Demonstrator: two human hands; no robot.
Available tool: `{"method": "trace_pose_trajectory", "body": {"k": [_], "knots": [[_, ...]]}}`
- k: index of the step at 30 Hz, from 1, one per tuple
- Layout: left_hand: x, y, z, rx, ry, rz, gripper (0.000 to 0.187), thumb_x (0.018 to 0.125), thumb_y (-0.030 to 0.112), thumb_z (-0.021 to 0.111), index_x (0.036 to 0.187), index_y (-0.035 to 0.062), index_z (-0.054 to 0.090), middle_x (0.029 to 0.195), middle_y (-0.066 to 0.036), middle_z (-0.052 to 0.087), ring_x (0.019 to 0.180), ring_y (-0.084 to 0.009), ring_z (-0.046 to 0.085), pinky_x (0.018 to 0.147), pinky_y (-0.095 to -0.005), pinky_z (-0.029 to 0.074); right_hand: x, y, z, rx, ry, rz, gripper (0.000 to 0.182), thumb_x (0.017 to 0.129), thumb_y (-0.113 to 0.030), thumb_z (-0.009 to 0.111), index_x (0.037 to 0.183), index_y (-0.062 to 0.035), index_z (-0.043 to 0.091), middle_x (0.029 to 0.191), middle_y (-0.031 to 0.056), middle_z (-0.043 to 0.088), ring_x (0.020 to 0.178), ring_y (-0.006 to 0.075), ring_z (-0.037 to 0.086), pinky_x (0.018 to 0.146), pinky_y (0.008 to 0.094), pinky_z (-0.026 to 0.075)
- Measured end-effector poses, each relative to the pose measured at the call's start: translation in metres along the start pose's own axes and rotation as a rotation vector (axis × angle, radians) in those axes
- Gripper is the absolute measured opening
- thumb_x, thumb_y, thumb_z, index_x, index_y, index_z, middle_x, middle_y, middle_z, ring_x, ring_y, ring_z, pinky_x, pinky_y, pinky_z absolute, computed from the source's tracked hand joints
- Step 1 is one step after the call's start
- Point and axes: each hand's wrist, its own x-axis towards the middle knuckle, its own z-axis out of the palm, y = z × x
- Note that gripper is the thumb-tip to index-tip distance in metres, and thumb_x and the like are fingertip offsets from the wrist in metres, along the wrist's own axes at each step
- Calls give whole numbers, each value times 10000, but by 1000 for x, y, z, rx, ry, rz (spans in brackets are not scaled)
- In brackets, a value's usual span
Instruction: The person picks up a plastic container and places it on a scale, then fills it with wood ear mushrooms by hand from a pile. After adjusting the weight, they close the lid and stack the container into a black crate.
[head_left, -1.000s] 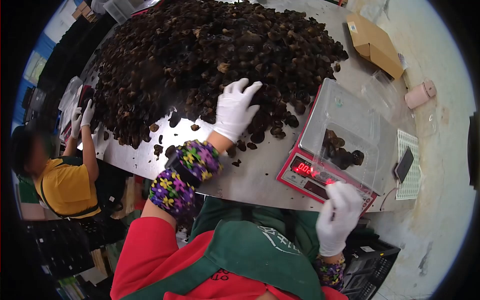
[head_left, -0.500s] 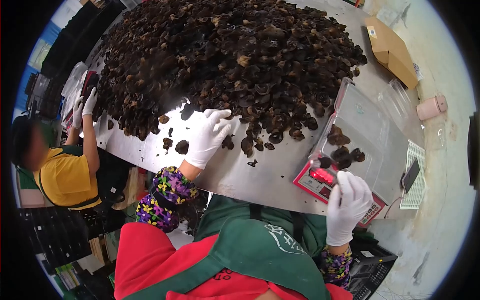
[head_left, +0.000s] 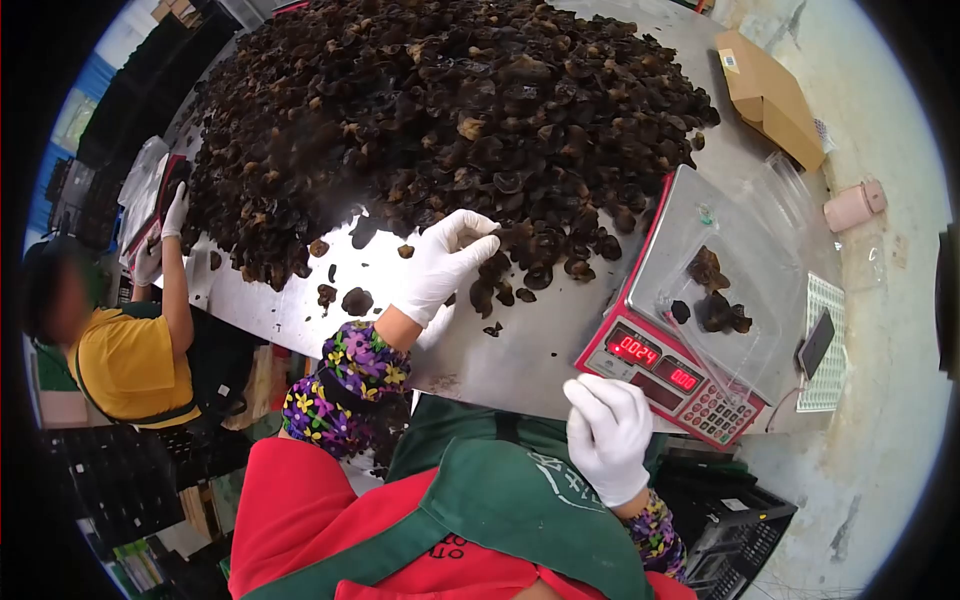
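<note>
A large heap of dark brown wood ear mushrooms (head_left: 430,120) covers the metal table. At its front edge is my gloved left hand (head_left: 440,268), thumb and fingertips pinched together beside the mushrooms; whatever they hold, if anything, is hidden. My gloved right hand (head_left: 608,440) hovers in front of the table edge, fingers curled together, with nothing visible in them. Behind it stands a red digital scale (head_left: 600,350), its display lit with 0.024 and 0.00. On the scale's pan rests a clear plastic box (head_left: 765,270) with several wood ear pieces (head_left: 718,312) inside.
Loose pieces lie on the table (head_left: 500,360) before the heap. At right are a cardboard box (head_left: 770,100), clear containers (head_left: 795,200), a pink object (head_left: 855,206) and a phone (head_left: 816,345) on a green grid. A co-worker in yellow (head_left: 135,365) stands at left beside another scale.
My right hand has moved left, away from the clear box, which now sits farther right on the scale. The display is uncovered. My left hand has shifted right, its fingers now pinched.
</note>
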Motion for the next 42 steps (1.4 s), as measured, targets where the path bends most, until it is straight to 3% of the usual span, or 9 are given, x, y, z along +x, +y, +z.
{"method": "trace_pose_trajectory", "body": {"k": [4, 7, 17, 23, 26, 29, 34, 37, 42], "knots": [[-29, 0, -4, 495, 26, 160, 175, 909, 60, 701, 1077, 37, 659, 1075, -17, 685, 882, -72, 614, 733, -218, 494, 4, 5, 32, 175, -43, 93, 309, 794, -28, 710, 1095, -95, 695, 1048, 57, 660, 882, 262, 641, 740, 380, 526], [-41, -18, -18, 941, -27, 407, 199, 830, 38, 719, 1023, 59, 677, 1021, -64, 674, 926, -200, 640, 835, -314, 516, -1, 7, 52, 291, -105, 144, 268, 812, 13, 683, 1061, -84, 693, 1017, 87, 671, 876, 290, 658, 744, 387, 540], [9, -26, 5, 1297, 144, 480, 437, 792, 237, 783, 1199, 153, 647, 1300, -154, 529, 1142, -383, 537, 924, -462, 472, -26, 17, 90, 286, -212, 64, 228, 837, -64, 682, 1062, -99, 676, 992, 54, 650, 861, 258, 652, 726, 377, 543], [-12, -33, -6, 856, 207, 581, 103, 808, 59, 733, 847, 65, 638, 978, -69, 644, 811, -219, 636, 686, -325, 512, -30, 20, 90, 326, -189, 72, 236, 831, -56, 682, 1063, -97, 673, 991, 59, 648, 854, 261, 645, 729, 379, 540], [-41, -32, -25, 808, 245, 376, 125, 799, 22, 743, 869, 60, 647, 1027, -84, 653, 793, -202, 628, 674, -314, 509, -30, 20, 90, 334, -188, 59, 243, 825, -51, 683, 1064, -97, 672, 992, 60, 648, 851, 262, 645, 724, 381, 539], [-59, -28, -31, 768, 252, 440, 127, 796, 16, 745, 873, 54, 651, 1025, -93, 650, 831, -216, 635, 698, -313, 512, -30, 20, 90, 351, -200, 83, 246, 810, -10, 678, 1040, -97, 692, 997, 71, 673, 854, 282, 663, 725, 383, 547], [-38, -21, -27, 824, 226, 450, 490, 793, 30, 744, 1261, 111, 624, 1146, -97, 652, 1021, -252, 624, 819, -321, 512, -30, 21, 91, 328, -182, 61, 254, 816, -45, 684, 1064, -98, 673, 992, 58, 651, 845, 265, 645, 718, 381, 537], [-7, -16, -4, 1146, 302, 633, 452, 785, 117, 756, 1221, 115, 637, 1162, -121, 597, 1041, -311, 595, 858, -380, 515, -31, 21, 92, 322, -186, 67, 251, 818, -46, 682, 1063, -97, 674, 991, 59, 651, 849, 263, 645, 722, 380, 537], [38, -32, -1, 1287, 241, 533, 441, 779, 164, 766, 1205, 147, 654, 1231, -114, 588, 1089, -322, 585, 901, -389, 511, -31, 20, 91, 317, -182, 71, 247, 822, -49, 680, 1063, -97, 674, 992, 59, 653, 855, 261, 645, 726, 380, 537]]}}
